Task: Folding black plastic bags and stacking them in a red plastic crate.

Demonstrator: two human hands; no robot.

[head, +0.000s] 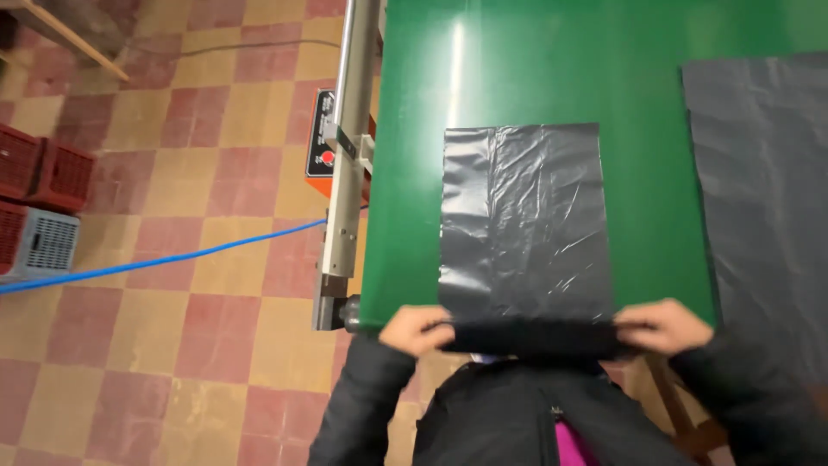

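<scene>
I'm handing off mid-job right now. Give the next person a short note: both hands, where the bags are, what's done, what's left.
Left hand: closed on the left end of the rolled near edge of the dark plastic bag.
Right hand: closed on the right end of the same roll.
The bag lies flat on the green table, its near edge at the table's front edge. Only that near strip is rolled or folded; the rest is spread out and unrolled.
A second dark plastic sheet lies flat to the right, untouched.
Left of the table: metal rail, orange control box, blue hose on the floor.
</scene>
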